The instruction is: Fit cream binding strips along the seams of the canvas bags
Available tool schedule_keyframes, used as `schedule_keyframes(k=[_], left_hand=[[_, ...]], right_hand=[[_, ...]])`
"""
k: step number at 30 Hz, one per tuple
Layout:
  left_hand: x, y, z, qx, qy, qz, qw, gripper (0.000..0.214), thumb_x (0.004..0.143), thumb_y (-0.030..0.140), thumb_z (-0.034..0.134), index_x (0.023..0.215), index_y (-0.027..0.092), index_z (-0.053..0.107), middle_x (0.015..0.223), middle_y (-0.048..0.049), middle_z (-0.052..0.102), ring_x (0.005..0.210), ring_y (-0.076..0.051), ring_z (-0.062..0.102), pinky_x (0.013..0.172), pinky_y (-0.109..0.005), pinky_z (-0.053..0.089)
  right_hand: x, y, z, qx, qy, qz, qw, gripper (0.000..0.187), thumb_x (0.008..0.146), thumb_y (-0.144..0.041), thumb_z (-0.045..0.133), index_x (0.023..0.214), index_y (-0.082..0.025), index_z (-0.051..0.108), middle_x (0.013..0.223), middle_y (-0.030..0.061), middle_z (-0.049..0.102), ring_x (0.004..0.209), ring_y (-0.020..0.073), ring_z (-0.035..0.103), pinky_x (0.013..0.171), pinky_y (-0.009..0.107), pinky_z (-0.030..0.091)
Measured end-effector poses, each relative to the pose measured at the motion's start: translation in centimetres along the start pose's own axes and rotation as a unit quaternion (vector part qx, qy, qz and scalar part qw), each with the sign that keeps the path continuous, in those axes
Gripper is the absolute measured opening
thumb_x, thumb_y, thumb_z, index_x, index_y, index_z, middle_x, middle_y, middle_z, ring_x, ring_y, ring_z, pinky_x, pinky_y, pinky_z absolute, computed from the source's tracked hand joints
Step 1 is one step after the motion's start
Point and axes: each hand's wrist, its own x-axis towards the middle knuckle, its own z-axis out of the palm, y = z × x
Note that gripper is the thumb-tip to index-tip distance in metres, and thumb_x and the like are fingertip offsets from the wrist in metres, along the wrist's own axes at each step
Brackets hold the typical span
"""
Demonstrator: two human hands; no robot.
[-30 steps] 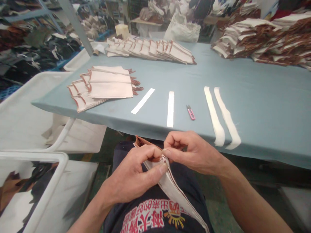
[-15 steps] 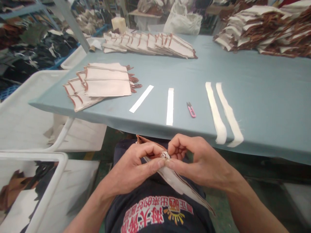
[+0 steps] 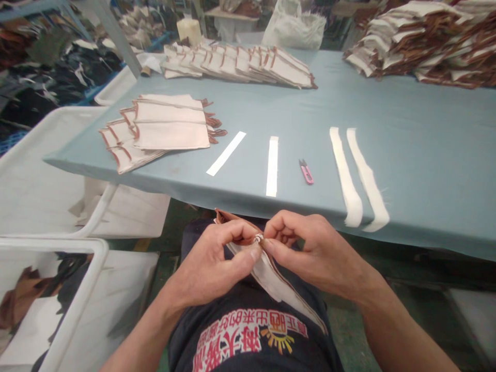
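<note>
Both my hands meet over my lap, below the table's near edge. My left hand [image 3: 211, 263] pinches the edge of a cream fabric piece with brown trim [image 3: 277, 287] between thumb and fingers. My right hand [image 3: 310, 250] pinches the same spot from the other side, fingertips touching the left ones. The fabric piece hangs down across my dark shirt toward the lower right. Its brown upper end pokes out behind my left fingers.
The blue-grey table [image 3: 426, 150] bears a fanned stack of similar pieces [image 3: 163, 129], two white strips [image 3: 271, 165], pink thread snips [image 3: 306, 171], two cream strips [image 3: 358, 173], a far row of pieces [image 3: 236, 64] and big piles [image 3: 422, 41]. White bins [image 3: 46, 175] stand at the left.
My hands have drawn closer together on the fabric, and the pinch point has shifted slightly up. The hanging end has swung a little. The table items lie as before.
</note>
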Motion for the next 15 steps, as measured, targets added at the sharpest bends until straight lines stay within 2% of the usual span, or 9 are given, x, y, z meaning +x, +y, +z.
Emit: schedule_keyframes(k=[3, 5, 10, 15], left_hand=[[-0.1, -0.3, 0.0, -0.001, 0.014, -0.020, 1.000, 0.022, 0.087, 0.031, 0.069, 0.073, 0.016, 0.063, 0.070, 0.0027, 0.059, 0.066, -0.012, 0.050, 0.062, -0.023, 0.039], [-0.1, -0.5, -0.1, -0.011, 0.014, -0.027, 0.999, 0.028, 0.090, 0.035, 0.069, 0.071, 0.016, 0.060, 0.068, 0.0035, 0.056, 0.064, -0.011, 0.047, 0.060, -0.023, 0.037], [-0.4, -0.6, -0.5, -0.022, -0.008, -0.007, 1.000, 0.019, 0.094, 0.025, 0.063, 0.078, 0.015, 0.066, 0.073, 0.0024, 0.062, 0.068, -0.011, 0.053, 0.064, -0.022, 0.040], [-0.4, -0.3, -0.4, -0.006, 0.007, -0.011, 1.000, 0.017, 0.092, 0.018, 0.057, 0.079, 0.016, 0.067, 0.078, 0.0005, 0.068, 0.074, -0.013, 0.058, 0.069, -0.023, 0.044]], right_hand=[[0.5, 0.1, -0.2, 0.035, -0.034, 0.034, 0.998, 0.013, 0.089, -0.027, 0.062, 0.080, -0.018, 0.063, 0.067, -0.0030, 0.063, 0.057, 0.0094, 0.054, 0.050, 0.020, 0.040], [0.8, 0.1, -0.4, 0.054, -0.058, 0.058, 0.995, 0.012, 0.088, -0.027, 0.063, 0.080, -0.018, 0.063, 0.067, -0.0030, 0.063, 0.058, 0.0096, 0.055, 0.050, 0.020, 0.039], [1.4, 0.3, -0.6, 0.074, -0.089, 0.085, 0.990, 0.015, 0.089, -0.032, 0.064, 0.082, -0.018, 0.063, 0.070, -0.0003, 0.068, 0.062, 0.0119, 0.059, 0.052, 0.021, 0.041], [1.7, 0.1, -0.3, 0.068, -0.086, 0.079, 0.991, 0.015, 0.089, -0.031, 0.063, 0.082, -0.018, 0.062, 0.071, 0.0006, 0.069, 0.062, 0.0123, 0.060, 0.053, 0.021, 0.043]])
